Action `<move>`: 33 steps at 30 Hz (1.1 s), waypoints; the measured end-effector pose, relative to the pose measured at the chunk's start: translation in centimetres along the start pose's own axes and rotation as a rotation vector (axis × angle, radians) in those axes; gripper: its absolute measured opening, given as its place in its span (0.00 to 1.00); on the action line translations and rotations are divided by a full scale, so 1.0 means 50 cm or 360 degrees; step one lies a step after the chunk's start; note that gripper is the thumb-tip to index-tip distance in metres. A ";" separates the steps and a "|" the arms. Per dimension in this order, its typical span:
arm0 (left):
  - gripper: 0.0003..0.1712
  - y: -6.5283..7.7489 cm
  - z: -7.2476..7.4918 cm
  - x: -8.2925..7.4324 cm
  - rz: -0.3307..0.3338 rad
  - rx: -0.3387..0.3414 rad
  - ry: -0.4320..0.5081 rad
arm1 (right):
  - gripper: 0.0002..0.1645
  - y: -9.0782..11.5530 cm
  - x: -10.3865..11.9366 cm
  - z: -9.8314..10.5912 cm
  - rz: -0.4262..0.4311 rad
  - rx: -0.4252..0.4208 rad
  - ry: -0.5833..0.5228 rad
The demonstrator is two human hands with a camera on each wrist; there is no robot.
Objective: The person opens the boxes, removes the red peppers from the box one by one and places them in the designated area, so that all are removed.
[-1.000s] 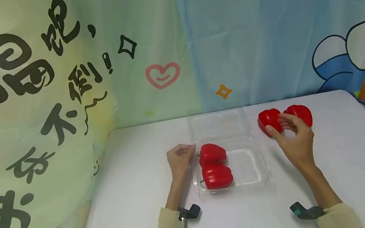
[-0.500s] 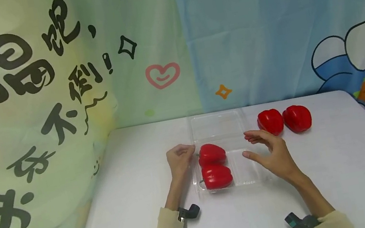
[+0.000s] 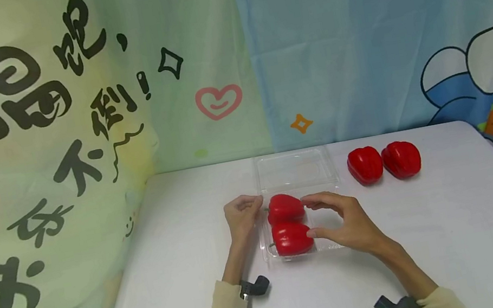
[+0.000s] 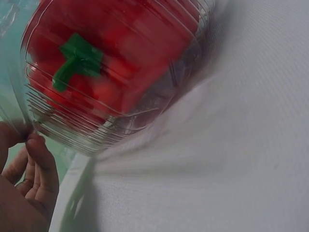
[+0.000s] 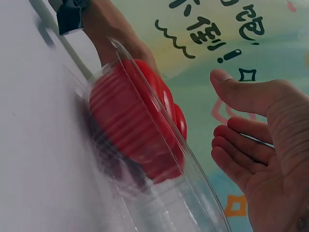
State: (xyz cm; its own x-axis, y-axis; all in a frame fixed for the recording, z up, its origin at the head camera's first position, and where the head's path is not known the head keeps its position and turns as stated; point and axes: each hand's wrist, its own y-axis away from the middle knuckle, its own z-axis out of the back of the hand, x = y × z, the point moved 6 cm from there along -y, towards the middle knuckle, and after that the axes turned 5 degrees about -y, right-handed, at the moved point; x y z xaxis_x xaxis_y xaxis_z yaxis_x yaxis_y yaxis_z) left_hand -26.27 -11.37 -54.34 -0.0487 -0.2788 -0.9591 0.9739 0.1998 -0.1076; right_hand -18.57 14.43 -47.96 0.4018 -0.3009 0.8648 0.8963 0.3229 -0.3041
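Observation:
Two red bell peppers, a back one and a front one, lie side by side in the left part of a clear plastic clamshell box. The box's lid is folded back flat behind it. With thumb and finger, my left hand pinches the box's left edge; the left wrist view shows this grip beside a green stem behind the plastic. My right hand is over the box's right part, fingers spread at the peppers' right ends. Whether it touches them I cannot tell.
Two more red bell peppers, one nearer and one farther right, lie on the white table right of the lid. A printed curtain hangs behind the table's back edge.
My right hand has moved left and toward me, from beside the two peppers on the table to the peppers in the box. My left hand has kept its place.

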 end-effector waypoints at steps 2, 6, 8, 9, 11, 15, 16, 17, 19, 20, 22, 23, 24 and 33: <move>0.10 -0.002 0.002 0.000 -0.0002 -0.0006 -0.0001 | 0.45 -0.005 0.005 -0.013 -0.0004 0.0037 0.0020; 0.10 -0.005 0.001 0.000 -0.0029 -0.0008 -0.0003 | 0.46 -0.012 0.015 -0.036 0.0006 0.0089 0.0048; 0.10 -0.005 0.001 0.000 -0.0040 -0.0015 -0.0010 | 0.46 -0.012 0.018 -0.046 0.0006 0.0117 0.0056; 0.10 -0.005 0.001 0.000 -0.0041 -0.0019 -0.0013 | 0.47 -0.011 0.019 -0.051 0.0011 0.0131 0.0071; 0.10 -0.005 0.002 -0.001 -0.0038 -0.0027 -0.0023 | 0.48 -0.010 0.017 -0.060 0.0017 0.0157 0.0100; 0.11 -0.002 0.003 -0.003 -0.0035 -0.0023 -0.0026 | 0.49 -0.005 0.010 -0.072 0.0018 0.0195 0.0199; 0.11 -0.001 0.003 -0.003 -0.0035 -0.0022 -0.0024 | 0.49 -0.004 0.009 -0.074 0.0012 0.0205 0.0222; 0.11 -0.001 0.003 -0.003 -0.0038 -0.0021 -0.0021 | 0.50 -0.003 0.008 -0.076 0.0003 0.0216 0.0245; 0.12 0.000 0.003 -0.004 -0.0039 -0.0018 -0.0019 | 0.50 -0.002 0.006 -0.080 -0.0006 0.0230 0.0291; 0.11 0.000 0.003 -0.005 -0.0040 -0.0017 -0.0018 | 0.51 -0.001 0.006 -0.081 -0.0008 0.0238 0.0303; 0.11 0.000 0.003 -0.005 -0.0039 -0.0017 -0.0017 | 0.51 -0.001 0.005 -0.084 -0.0009 0.0250 0.0324; 0.11 -0.001 0.003 -0.005 -0.0040 -0.0015 -0.0016 | 0.51 -0.001 0.004 -0.085 -0.0008 0.0254 0.0328; 0.11 -0.001 0.003 -0.005 -0.0039 -0.0014 -0.0015 | 0.51 -0.002 0.004 -0.085 -0.0009 0.0257 0.0326; 0.11 -0.002 0.002 -0.001 -0.0029 0.0001 -0.0018 | 0.49 -0.005 0.004 -0.090 0.0006 0.0290 0.0362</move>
State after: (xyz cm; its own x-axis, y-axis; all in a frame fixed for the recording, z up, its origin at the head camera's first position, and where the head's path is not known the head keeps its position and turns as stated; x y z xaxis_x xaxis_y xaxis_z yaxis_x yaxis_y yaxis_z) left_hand -26.35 -11.46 -54.23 -0.0641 -0.2928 -0.9540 0.9730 0.1943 -0.1249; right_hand -17.85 10.27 -49.52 0.4555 -0.4863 0.7457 0.8544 0.4740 -0.2128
